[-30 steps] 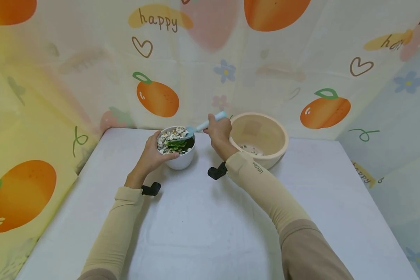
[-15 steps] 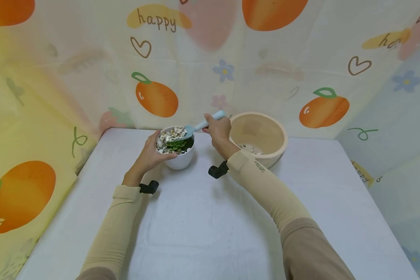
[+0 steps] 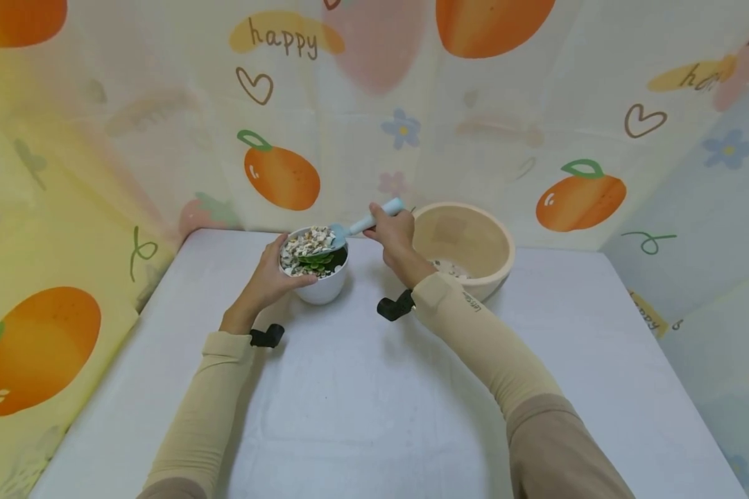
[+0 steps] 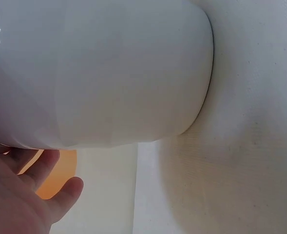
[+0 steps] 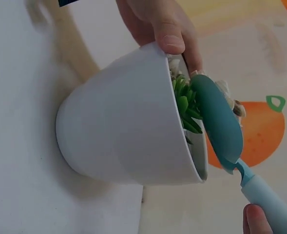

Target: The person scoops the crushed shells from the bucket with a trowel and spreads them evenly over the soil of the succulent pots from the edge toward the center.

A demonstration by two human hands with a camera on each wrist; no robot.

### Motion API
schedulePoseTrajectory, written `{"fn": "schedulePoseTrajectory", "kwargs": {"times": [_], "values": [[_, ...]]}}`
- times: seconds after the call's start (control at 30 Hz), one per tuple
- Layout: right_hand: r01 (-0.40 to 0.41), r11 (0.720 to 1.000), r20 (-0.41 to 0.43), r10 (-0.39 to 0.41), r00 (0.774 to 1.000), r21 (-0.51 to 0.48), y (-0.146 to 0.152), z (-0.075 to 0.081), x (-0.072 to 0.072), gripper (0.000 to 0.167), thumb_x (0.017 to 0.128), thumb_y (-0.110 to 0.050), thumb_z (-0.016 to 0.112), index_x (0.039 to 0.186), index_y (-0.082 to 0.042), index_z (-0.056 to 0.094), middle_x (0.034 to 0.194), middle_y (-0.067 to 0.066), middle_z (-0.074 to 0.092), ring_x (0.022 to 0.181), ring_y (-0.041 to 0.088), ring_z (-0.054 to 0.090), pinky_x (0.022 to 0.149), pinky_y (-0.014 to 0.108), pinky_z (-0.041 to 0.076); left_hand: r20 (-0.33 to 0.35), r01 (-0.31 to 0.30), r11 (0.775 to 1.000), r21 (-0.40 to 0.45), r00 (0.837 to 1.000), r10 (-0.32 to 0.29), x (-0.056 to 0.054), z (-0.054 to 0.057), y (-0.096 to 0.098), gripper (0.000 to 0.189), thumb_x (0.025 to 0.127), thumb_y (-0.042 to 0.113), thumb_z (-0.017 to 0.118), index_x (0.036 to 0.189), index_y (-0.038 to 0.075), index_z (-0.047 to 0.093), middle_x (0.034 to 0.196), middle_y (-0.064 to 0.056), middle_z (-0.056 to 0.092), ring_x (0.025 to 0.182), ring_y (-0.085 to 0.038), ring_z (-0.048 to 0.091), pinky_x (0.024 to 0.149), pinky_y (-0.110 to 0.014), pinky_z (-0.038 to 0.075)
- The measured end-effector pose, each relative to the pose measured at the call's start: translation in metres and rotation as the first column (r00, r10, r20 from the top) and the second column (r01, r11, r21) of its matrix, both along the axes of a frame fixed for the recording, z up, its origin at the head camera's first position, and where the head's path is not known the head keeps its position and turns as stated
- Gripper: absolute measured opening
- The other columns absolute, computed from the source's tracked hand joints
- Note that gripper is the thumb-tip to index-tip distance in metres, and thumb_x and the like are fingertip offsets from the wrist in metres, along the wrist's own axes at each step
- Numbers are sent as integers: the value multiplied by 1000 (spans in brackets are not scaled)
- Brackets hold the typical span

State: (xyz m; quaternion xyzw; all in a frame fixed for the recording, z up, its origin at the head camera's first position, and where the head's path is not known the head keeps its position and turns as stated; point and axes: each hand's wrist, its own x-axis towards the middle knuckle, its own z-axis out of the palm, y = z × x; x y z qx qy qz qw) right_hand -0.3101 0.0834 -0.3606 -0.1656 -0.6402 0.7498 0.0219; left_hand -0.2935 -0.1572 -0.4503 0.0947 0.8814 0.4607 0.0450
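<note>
A white plant pot [image 3: 321,290] stands upright at the back of the table, holding a green succulent [image 3: 317,264], dark soil and pale stone chips [image 3: 306,241]. My left hand [image 3: 270,276] grips its left side, thumb along the near rim. In the left wrist view the pot's smooth wall [image 4: 109,73] fills most of the picture, with fingers [image 4: 67,195] beside it. My right hand [image 3: 393,232] holds a small blue trowel [image 3: 374,217] by its handle. Its blade [image 5: 219,119], seen from below in the right wrist view, lies over the rim and the succulent, with stone chips on it.
To the right of the pot stands a large beige bowl [image 3: 505,260] with some stone chips on its bottom, partly behind my right forearm. A white cloth covers the table [image 3: 362,402]. A fruit-printed curtain [image 3: 474,152] hangs right behind the table's back edge.
My right wrist and forearm have shifted slightly to the right. The trowel blade stays over the pot, and my left hand keeps its grip on the pot.
</note>
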Motion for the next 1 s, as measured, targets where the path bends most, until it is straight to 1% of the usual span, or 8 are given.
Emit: {"fn": "schedulePoseTrajectory", "kwargs": {"times": [0.2,0.37,0.5,0.67,0.77,0.83,0.93,1.0], "values": [[-9,1000,-9,9,1000,13,-1,4,-1,32,97,-23,61,116,1,54,109,16,62,89,25,71,77,29,60,-21,-3,1000,5,1000,4,-2,0,0,117,75,43,82,157,10,7,160,-20,16,146,-38,20,116,-62,22],[-23,1000,-25,24,999,14,-2,4,0,30,97,-24,60,115,-1,54,108,15,62,87,24,70,79,30,59,-14,-7,1000,14,1000,7,-1,1,0,117,75,42,82,158,12,6,159,-20,16,147,-37,20,116,-62,22],[-17,1000,-40,17,999,-17,-3,3,1,29,97,-23,61,114,-1,55,111,15,63,94,26,69,83,30,58,-12,-7,1000,12,1000,7,-1,2,0,117,74,42,82,158,12,7,160,-20,15,147,-38,19,116,-62,21],[-5,999,-66,2,998,-38,-5,1,-1,33,96,-20,61,121,0,53,119,19,63,102,30,68,87,33,58,-18,-10,1000,13,1000,11,-2,2,0,117,74,43,83,157,11,8,159,-21,16,147,-38,20,116,-63,21],[-4,1000,-81,3,997,-17,-7,-3,-1,34,97,-20,61,121,2,51,119,20,61,100,31,68,89,37,57,-31,-25,999,23,999,25,0,0,0,116,73,42,84,157,9,10,158,-22,18,145,-39,22,115,-62,23],[-4,1000,-91,4,996,4,-7,-6,-2,33,96,-20,62,119,2,51,116,19,60,96,30,68,90,39,57,-46,-39,999,26,998,40,2,-1,1,116,72,41,84,156,8,11,157,-23,20,144,-39,25,115,-62,24],[-3,999,-104,8,995,44,-8,-9,-3,34,96,-21,62,117,3,51,114,19,59,94,31,68,89,38,57,-81,-66,998,20,994,67,6,-3,4,114,71,41,84,155,5,15,155,-24,24,142,-38,27,115,-60,26],[6,996,-111,4,994,94,-9,-10,-3,32,96,-22,63,114,2,53,110,18,60,92,32,69,87,38,58,-98,-82,997,4,992,82,8,-4,5,114,71,42,84,154,5,16,154,-24,26,141,-38,27,115,-59,27]]}}
